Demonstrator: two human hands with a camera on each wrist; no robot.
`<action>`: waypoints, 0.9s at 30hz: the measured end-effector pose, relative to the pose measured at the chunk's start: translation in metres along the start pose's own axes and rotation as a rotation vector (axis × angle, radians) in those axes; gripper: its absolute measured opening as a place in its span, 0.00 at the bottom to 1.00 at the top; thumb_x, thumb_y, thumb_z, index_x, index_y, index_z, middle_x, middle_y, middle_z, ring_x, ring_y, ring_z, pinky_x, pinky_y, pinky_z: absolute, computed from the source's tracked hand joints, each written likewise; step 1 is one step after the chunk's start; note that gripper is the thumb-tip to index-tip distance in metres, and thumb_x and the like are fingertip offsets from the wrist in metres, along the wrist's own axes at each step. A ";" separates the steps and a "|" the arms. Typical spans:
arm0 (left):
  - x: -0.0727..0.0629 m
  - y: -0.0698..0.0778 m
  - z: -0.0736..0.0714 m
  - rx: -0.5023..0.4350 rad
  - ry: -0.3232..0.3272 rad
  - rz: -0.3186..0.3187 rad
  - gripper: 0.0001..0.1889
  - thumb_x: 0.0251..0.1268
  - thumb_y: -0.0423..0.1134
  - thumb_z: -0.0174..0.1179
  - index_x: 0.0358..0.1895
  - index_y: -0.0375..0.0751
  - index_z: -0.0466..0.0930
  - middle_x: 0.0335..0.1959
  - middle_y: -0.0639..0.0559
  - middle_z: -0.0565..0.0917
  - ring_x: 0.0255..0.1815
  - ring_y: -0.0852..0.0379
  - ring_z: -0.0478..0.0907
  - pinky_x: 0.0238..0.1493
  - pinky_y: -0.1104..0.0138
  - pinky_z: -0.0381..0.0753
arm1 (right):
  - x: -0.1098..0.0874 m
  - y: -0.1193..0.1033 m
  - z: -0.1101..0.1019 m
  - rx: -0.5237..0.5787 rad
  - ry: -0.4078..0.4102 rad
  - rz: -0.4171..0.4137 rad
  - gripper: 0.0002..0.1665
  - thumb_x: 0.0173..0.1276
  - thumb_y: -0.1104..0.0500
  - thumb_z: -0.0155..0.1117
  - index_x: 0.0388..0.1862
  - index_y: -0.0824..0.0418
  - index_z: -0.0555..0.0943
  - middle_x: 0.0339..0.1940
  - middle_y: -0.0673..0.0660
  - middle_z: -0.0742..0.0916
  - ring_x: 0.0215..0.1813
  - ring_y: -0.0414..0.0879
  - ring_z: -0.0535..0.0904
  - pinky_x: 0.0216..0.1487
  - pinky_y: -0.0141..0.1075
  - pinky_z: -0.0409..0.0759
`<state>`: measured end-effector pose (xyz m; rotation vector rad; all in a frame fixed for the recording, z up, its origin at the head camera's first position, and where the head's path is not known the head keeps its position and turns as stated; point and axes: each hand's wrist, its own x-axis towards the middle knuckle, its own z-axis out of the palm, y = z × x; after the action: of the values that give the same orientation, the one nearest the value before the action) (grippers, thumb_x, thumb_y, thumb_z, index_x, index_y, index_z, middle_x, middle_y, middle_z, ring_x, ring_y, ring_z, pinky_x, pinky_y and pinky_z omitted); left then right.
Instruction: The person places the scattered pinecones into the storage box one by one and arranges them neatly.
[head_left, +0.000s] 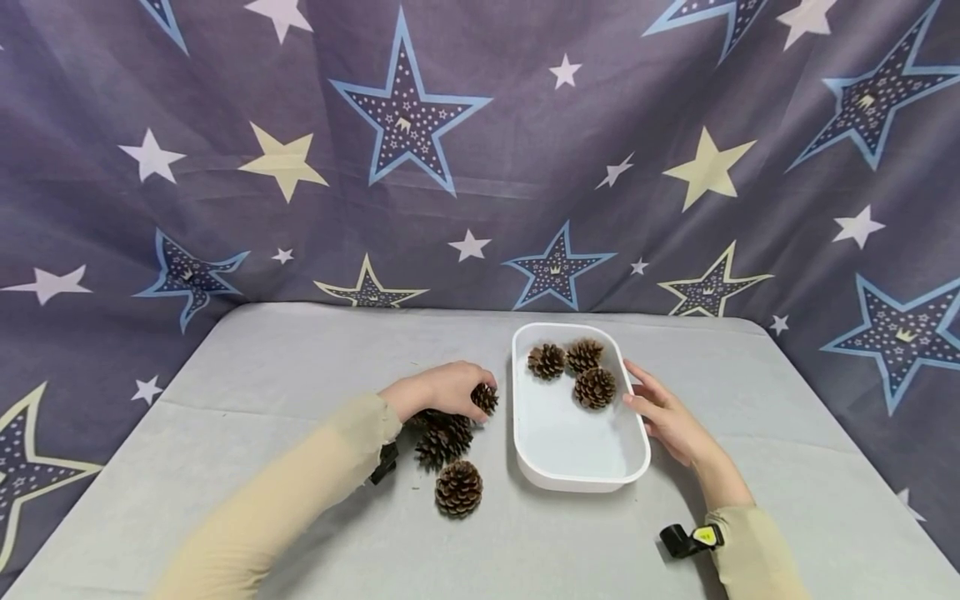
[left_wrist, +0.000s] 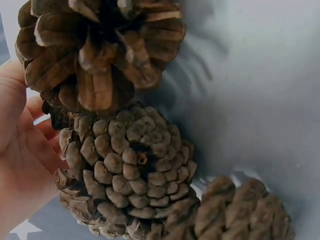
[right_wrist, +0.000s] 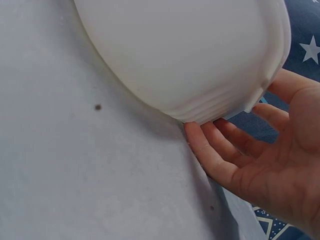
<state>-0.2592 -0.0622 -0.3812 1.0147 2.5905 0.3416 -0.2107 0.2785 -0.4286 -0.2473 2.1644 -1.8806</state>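
Note:
My left hand [head_left: 447,388] reaches in from the left and grips a brown pine cone [head_left: 486,399] between thumb and fingers. More pine cones [head_left: 444,439] lie beneath and beside that hand, with one [head_left: 459,489] nearer the front. The left wrist view shows the scaly cones close up, with part of the left hand [left_wrist: 25,145] behind them. On the right, my right hand [head_left: 678,425] holds the side of a white plastic tub [head_left: 581,483], thumb at the rim and fingertips against the outer wall [right_wrist: 200,112]. Three pine cones [head_left: 595,388] sit toward the tub's far end.
A grey cloth covers the table [head_left: 360,542]. Behind it hangs a dark curtain [head_left: 480,208] printed with stars. Black wrist cameras are strapped to both forearms, the right one [head_left: 686,540] close above the cloth.

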 end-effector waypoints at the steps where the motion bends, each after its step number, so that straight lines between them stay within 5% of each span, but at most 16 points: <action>1: 0.000 0.000 0.000 0.003 0.002 -0.005 0.28 0.51 0.44 0.66 0.56 0.39 0.72 0.55 0.47 0.77 0.58 0.50 0.71 0.61 0.61 0.67 | 0.000 0.000 0.000 0.000 -0.001 -0.002 0.38 0.70 0.56 0.49 0.73 0.53 0.44 0.64 0.72 0.61 0.51 0.45 0.75 0.45 0.41 0.80; 13: 0.001 0.000 0.003 0.001 0.010 -0.003 0.28 0.52 0.44 0.65 0.57 0.39 0.72 0.56 0.47 0.76 0.59 0.50 0.70 0.62 0.61 0.66 | -0.003 -0.002 0.002 -0.003 -0.001 -0.003 0.38 0.70 0.57 0.48 0.73 0.55 0.43 0.65 0.74 0.61 0.53 0.50 0.74 0.45 0.41 0.80; 27: 0.002 -0.004 -0.006 -0.055 0.116 0.008 0.27 0.54 0.44 0.64 0.57 0.39 0.71 0.56 0.46 0.75 0.59 0.48 0.70 0.62 0.59 0.66 | -0.001 -0.002 0.000 0.000 0.000 -0.002 0.39 0.70 0.56 0.49 0.73 0.54 0.44 0.64 0.73 0.61 0.50 0.44 0.76 0.45 0.41 0.80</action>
<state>-0.2657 -0.0647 -0.3775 1.0146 2.6645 0.4848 -0.2099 0.2782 -0.4266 -0.2490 2.1644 -1.8820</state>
